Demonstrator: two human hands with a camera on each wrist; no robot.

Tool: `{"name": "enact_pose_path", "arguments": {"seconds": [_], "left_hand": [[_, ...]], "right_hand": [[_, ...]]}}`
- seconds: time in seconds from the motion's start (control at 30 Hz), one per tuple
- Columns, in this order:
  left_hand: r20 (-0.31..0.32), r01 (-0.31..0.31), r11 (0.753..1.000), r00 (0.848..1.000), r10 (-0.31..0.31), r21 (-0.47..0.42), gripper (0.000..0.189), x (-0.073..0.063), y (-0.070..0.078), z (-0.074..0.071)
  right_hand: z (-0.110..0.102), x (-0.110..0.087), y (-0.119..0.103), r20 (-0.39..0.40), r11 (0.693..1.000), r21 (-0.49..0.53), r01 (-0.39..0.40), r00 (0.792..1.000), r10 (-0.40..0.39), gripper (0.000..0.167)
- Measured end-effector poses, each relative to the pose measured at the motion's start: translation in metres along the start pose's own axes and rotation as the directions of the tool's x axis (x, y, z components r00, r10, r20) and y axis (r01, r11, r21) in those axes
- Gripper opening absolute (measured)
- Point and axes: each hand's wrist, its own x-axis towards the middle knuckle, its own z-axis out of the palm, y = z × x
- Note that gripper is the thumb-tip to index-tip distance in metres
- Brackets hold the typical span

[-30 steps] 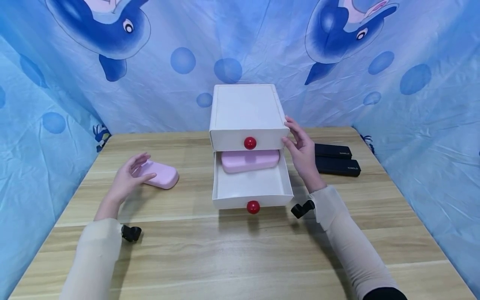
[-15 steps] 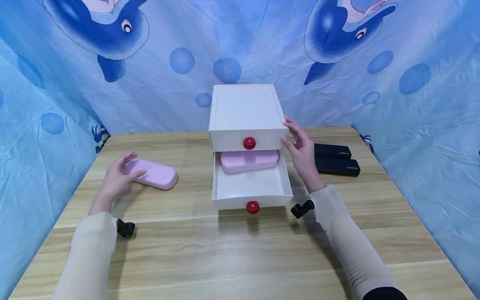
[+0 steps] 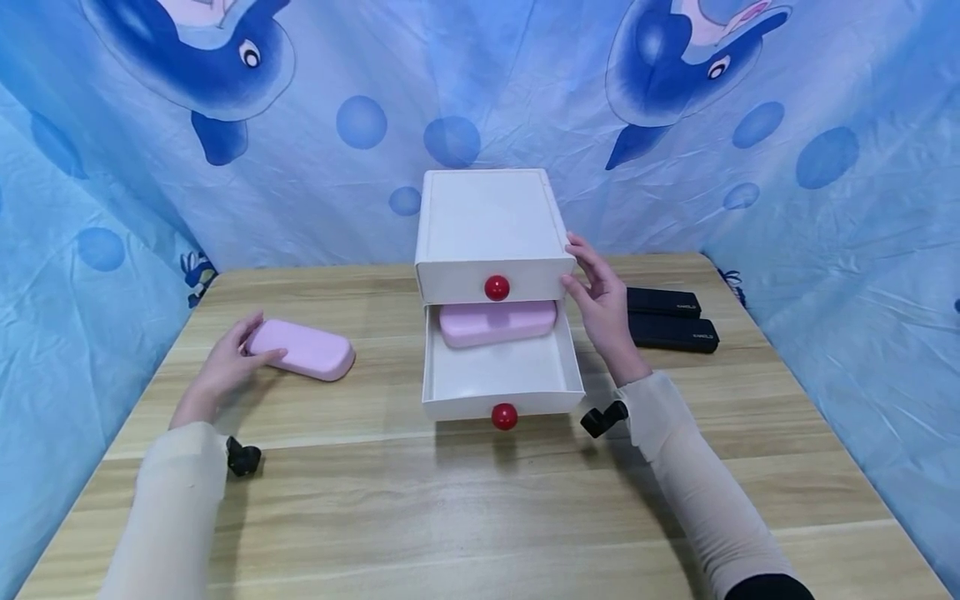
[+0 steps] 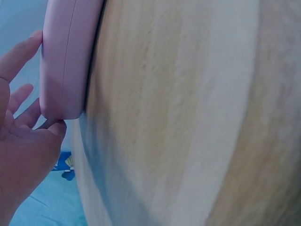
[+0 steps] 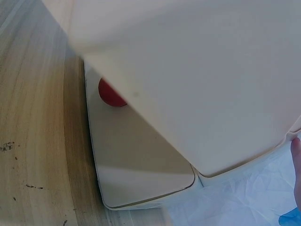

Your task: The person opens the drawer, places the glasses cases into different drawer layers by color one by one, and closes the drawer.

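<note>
My left hand [image 3: 225,364] grips the left end of a pink glasses case [image 3: 311,350] lying on the table. In the left wrist view the thumb touches the case's [image 4: 68,61] end and a fingertip rests on its side. My right hand [image 3: 604,312] touches the front right edge of a white two-drawer cabinet [image 3: 491,217], its fingers along the side wall. The lower drawer [image 3: 498,375] is pulled out, with a second pink glasses case [image 3: 497,323] at its back, partly hidden under the upper drawer [image 3: 457,282]. That upper drawer is closed.
Two black cases [image 3: 672,333] lie side by side on the table right of the right hand. Each drawer front has a red ball knob [image 3: 504,417]. A blue dolphin-print curtain [image 3: 315,192] hangs behind and beside the wooden table [image 3: 495,517].
My left hand has moved left and down around the left end of the pink case and now grips it. The right hand stays at the cabinet's edge.
</note>
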Motion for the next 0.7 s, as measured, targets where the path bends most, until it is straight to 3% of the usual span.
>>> {"name": "enact_pose_path", "arguments": {"seconds": [0.33, 0.7], "left_hand": [[0.028, -0.008, 0.998, 1.000, 0.007, 0.063, 0.096, -0.004, -0.004, -0.003], [-0.024, -0.007, 0.993, 1.000, 0.010, 0.121, 0.092, -0.023, -0.002, 0.003]], "right_hand": [[0.001, -0.001, 0.000, 0.003, 1.000, -0.001, -0.008, 1.000, 0.008, 0.040], [0.001, -0.001, -0.001, -0.006, 1.000, 0.008, -0.007, 1.000, 0.007, 0.038]]}}
